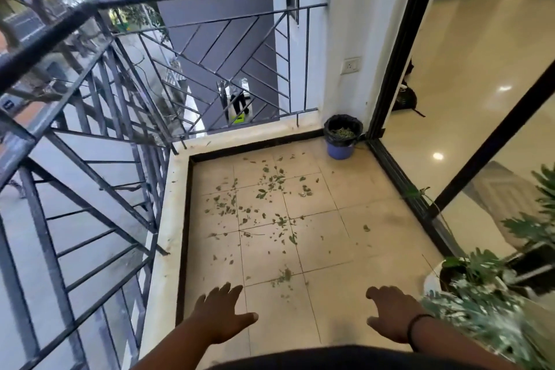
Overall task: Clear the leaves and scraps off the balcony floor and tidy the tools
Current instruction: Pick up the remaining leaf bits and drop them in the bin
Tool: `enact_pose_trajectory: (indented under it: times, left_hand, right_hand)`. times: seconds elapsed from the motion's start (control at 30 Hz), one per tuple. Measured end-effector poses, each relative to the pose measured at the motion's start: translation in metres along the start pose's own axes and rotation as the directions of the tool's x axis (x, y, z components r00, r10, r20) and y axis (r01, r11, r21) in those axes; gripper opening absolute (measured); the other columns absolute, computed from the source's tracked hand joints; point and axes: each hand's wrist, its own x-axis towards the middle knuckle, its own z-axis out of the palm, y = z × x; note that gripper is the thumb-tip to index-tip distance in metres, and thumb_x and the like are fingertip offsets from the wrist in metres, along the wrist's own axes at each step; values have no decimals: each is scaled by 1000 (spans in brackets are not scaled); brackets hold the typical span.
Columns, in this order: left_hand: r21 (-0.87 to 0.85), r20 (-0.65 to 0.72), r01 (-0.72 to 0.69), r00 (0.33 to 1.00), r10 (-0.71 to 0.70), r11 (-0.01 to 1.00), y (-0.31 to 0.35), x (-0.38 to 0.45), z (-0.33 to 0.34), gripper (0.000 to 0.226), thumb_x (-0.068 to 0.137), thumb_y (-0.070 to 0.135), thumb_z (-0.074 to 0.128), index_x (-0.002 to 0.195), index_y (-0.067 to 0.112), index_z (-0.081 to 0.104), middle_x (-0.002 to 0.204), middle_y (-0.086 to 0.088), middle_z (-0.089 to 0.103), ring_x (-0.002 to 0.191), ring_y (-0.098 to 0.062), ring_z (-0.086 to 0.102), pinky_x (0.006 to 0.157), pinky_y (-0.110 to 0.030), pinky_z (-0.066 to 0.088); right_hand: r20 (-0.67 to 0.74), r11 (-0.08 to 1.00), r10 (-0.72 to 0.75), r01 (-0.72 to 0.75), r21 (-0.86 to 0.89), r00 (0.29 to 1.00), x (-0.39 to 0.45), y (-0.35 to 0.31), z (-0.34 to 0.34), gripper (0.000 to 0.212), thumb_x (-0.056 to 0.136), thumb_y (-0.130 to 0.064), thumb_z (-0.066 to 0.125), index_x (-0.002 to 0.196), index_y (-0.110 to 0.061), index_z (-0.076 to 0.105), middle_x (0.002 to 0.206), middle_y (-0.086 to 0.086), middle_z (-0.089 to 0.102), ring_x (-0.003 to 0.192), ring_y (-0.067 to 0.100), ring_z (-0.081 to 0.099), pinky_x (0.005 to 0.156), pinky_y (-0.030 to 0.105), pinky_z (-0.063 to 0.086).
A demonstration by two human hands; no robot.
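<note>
Leaves lie scattered across the tiled balcony floor, ahead of my hands and apart from them. I see my left hand held out palm down, fingers spread and loose, holding nothing; my right hand hangs the same way, fingers relaxed, a dark band at the wrist. Just right of it stands a potted plant. In the far corner a blue bin with a black liner holds green scraps, beside the railing.

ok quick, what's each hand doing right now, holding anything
Left hand: open, fingers spread, holding nothing, out over the floor.
Right hand: open, fingers loosely bent, holding nothing.
</note>
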Motion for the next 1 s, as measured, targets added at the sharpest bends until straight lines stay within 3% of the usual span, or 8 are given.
enact_pose_trajectory:
  times: [0.17, 0.3, 0.37, 0.5, 0.63, 0.8, 0.97, 1.0]
  left_hand:
    - [46, 23, -49, 999, 48, 998, -45, 29, -31, 105, 73, 91, 29, 157, 31, 8, 165, -1, 5, 151, -24, 8, 119, -48, 11]
    - [3, -19, -75, 997, 75, 997, -96, 51, -67, 111, 67, 95, 28, 157, 32, 9, 165, 0, 6, 151, -23, 8, 120, -46, 11]
    - [10, -36, -78, 996, 78, 997, -119, 61, -82, 125, 54, 102, 18, 157, 32, 10, 165, -1, 7, 151, -24, 10, 121, -45, 14]
    - [59, -65, -88, 994, 92, 994, -141, 79, -97, 97, 81, 83, 35, 157, 29, 11, 165, -3, 8, 150, -26, 13, 120, -44, 17]
    - [78, -7, -138, 990, 138, 987, -139, 95, -98, 105, 74, 90, 27, 157, 28, 10, 165, -4, 5, 151, -28, 8, 121, -47, 13]
    - [107, 0, -180, 984, 181, 978, -118, 112, -100, 96, 83, 82, 36, 157, 29, 8, 165, -3, 0, 152, -29, -3, 121, -48, 8]
    - [157, 24, -209, 978, 208, 965, -92, 121, -120, 143, 33, 101, -1, 157, 30, 5, 165, -3, -5, 151, -29, -6, 120, -49, 5]
    - [171, 18, -204, 979, 204, 964, -87, 122, -125, 141, 36, 101, 0, 157, 30, 4, 165, -3, -6, 151, -29, -7, 120, -49, 4]
  right_hand:
    - [-40, 995, 85, -83, 47, 996, 18, -32, -15, 56, 92, -52, 49, 140, -28, 34, 138, 0, 44, 129, 22, 39, 101, 36, 38]
    - [26, 982, 131, -133, 131, 991, 35, -69, -30, 59, 89, -54, 51, 139, -28, 35, 136, 0, 44, 128, 22, 40, 102, 35, 39]
    - [58, 979, 132, -140, 146, 990, 42, -91, -40, 60, 89, -54, 51, 140, -28, 35, 137, 0, 43, 128, 22, 40, 102, 35, 39]
    - [-3, 974, 156, -153, 165, 988, 55, -132, -57, 58, 91, -53, 50, 141, -28, 34, 140, -2, 44, 129, 20, 41, 102, 33, 39]
    - [-69, 974, 118, -102, 204, 991, 58, -157, -59, 58, 92, -53, 50, 143, -29, 34, 143, -3, 42, 132, 19, 39, 106, 34, 37]
    - [-47, 981, 113, -104, 164, 993, 57, -147, -56, 58, 92, -50, 50, 143, -29, 34, 143, -1, 42, 133, 20, 37, 106, 35, 36]
    - [-14, 970, 140, -134, 201, 990, 71, -108, -56, 59, 90, -51, 52, 141, -29, 34, 140, -2, 45, 131, 19, 40, 104, 34, 39]
    - [-8, 969, 136, -131, 209, 991, 77, -98, -57, 59, 90, -51, 52, 141, -29, 34, 139, -2, 45, 131, 19, 40, 104, 33, 39]
